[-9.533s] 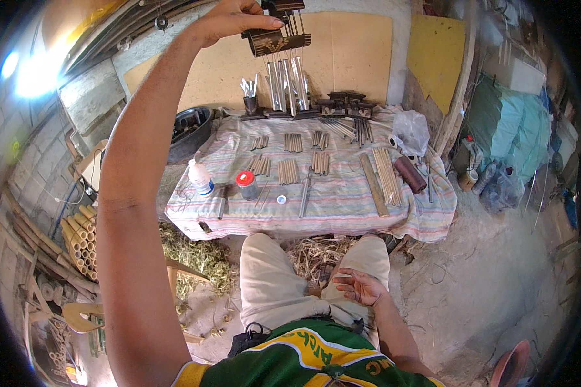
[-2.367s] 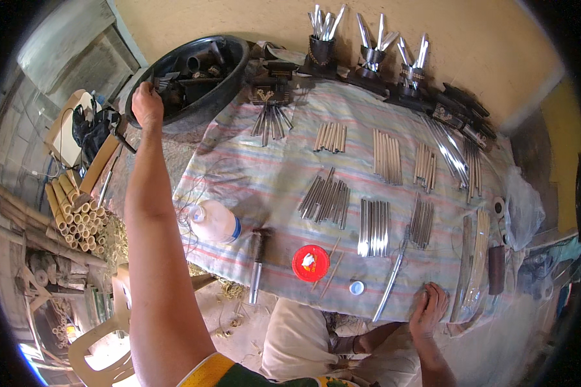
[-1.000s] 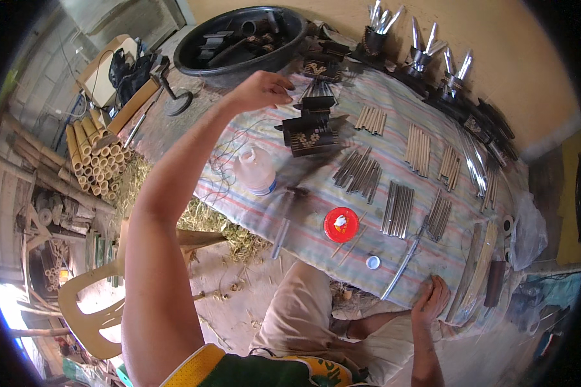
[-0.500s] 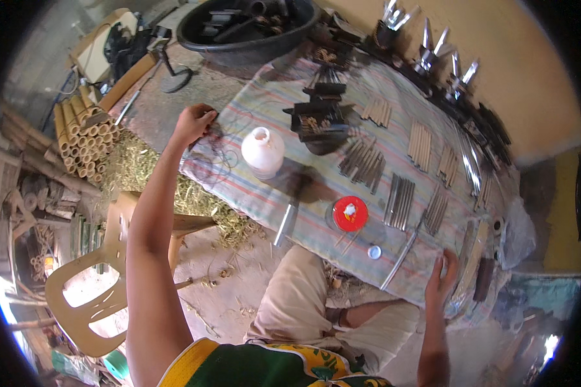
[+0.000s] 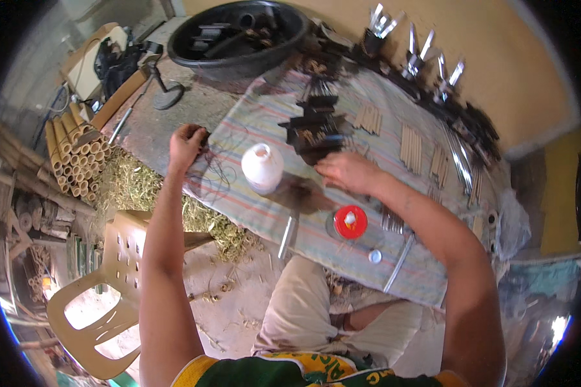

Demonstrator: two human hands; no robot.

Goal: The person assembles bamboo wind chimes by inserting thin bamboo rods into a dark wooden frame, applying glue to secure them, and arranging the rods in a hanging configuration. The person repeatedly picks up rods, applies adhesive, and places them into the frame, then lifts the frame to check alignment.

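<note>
The left hand (image 5: 186, 147) was positioned at the left edge of the striped cloth (image 5: 239, 205), fingers curled in to a narrow gap beside a loose tangle of thin dark strands (image 5: 221, 169); whether a strand was held between the fingertips could not be determined. The right hand (image 5: 348, 173) extended across the cloth, palm down, fingers close together and partly bent, with the fingertips at the near edge of the dark wooden piece (image 5: 313, 132); whether they gripped it could not be determined. The wooden piece lay on the cloth between the two hands, beyond the white bottle (image 5: 263, 171), which stood upright with its mouth open. A short metal tube (image 5: 288, 235) lay nearer the body, one end projecting past the cloth edge. The jar with a red lid (image 5: 350, 222) stood on the near side of the right hand, and a small white cap (image 5: 375, 257) lay near it, left of a long metal rod (image 5: 400, 263). Pale tubes (image 5: 368, 120) were set in a row beyond the right forearm. A large black basin (image 5: 239, 66) with dark parts inside stood at the far left, near the cloth's far corner.
</note>
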